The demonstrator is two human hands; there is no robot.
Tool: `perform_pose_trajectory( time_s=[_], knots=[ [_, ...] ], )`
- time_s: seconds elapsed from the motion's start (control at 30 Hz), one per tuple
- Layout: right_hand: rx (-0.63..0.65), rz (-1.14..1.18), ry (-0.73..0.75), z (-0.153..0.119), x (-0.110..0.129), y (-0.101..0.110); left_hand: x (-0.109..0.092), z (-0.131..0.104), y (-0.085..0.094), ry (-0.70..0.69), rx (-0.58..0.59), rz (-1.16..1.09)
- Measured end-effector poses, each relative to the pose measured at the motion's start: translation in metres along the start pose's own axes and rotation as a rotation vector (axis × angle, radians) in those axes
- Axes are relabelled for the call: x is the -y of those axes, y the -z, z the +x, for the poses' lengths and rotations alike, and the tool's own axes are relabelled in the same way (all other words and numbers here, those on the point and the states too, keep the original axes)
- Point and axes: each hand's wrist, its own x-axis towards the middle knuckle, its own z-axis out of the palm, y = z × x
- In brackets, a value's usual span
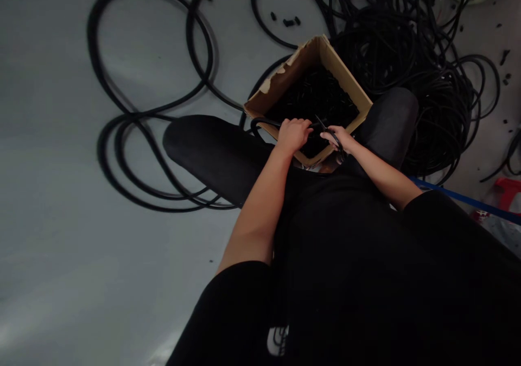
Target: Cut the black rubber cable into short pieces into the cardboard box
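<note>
My left hand (293,134) is closed around a black rubber hose (264,120) near its end, above the front corner of a cardboard box (345,75). Just to the right, my right hand (338,138) grips a pair of scissors (336,139), whose blades point up and left toward the hose end. Whether the blades touch the hose I cannot tell. Inside the box lies a heap of short black pieces (315,94). The box stands between my legs.
Loops of black hose (95,45) spread over the grey floor on the left. A large tangled pile of hose (431,94) lies to the right behind my knee. Small black pieces (288,23) are scattered beyond the box. A blue strap (464,196) and a red object (507,192) are at the right.
</note>
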Motion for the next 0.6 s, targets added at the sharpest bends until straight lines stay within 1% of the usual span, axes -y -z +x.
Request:
perform_pose_trajectory(
  time_s=[0.13, 0.27, 0.37, 0.5, 0.6],
  knots=[
    [-0.011, -0.048, 0.022, -0.006, 0.006, 0.000, 0.001, 0.000, 0.001, 0.005, 0.000, 0.009],
    [-0.002, -0.086, 0.037, -0.005, 0.003, 0.000, 0.001, 0.001, 0.003, 0.034, 0.001, 0.006],
    [0.009, -0.068, 0.002, 0.004, -0.005, -0.004, 0.000, 0.002, 0.003, 0.048, 0.015, 0.000],
    [0.011, -0.043, -0.100, 0.017, -0.016, -0.011, -0.004, 0.002, 0.003, 0.078, 0.029, 0.000],
    [0.017, -0.024, -0.089, 0.020, -0.019, -0.014, -0.006, 0.003, 0.005, 0.113, 0.042, 0.006]
  ],
)
